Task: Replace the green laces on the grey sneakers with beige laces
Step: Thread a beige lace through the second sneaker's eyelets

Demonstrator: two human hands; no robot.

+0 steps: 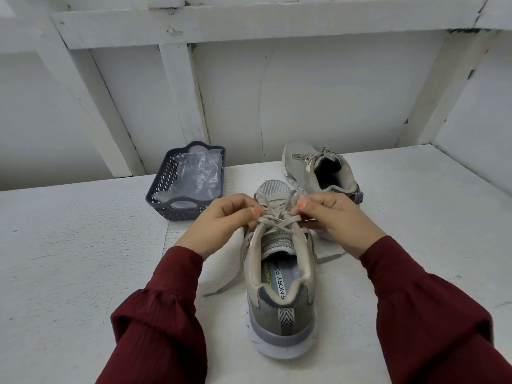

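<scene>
- The step in hand is judged to be the final tying on the near grey mesh sneaker with the white sole (279, 286), which stands heel-toward-the-camera on the white painted worktop (83, 259).
- The beige flat lace (277, 217) is already threaded up the eyelets and crossed at the top of the tongue; its two loose tails trail out onto the worktop, one to each side of the shoe.
- The left hand (221, 217) is closed in a pinch, thumb and fingertips holding the lace on the left side of the crossing.
- The right hand (332, 214) is likewise closed in a pinch on the lace at the right side (whether a loop is already formed there cannot be told).
- The next move is judged to call for even tension on both sides, so that the knot is drawn down snug without puckering the eyelets.
- Counted: two grey sneakers, the far grey sneaker (321, 170) lying behind and to the right, already laced in beige and tied.
- One dark blue perforated plastic basket (163, 195) stands to the left of the shoes, holding a crumpled clear plastic bag (196, 173).
- No green laces are seen anywhere in view.
- Two hands are seen, both in dark red sleeves.
</scene>
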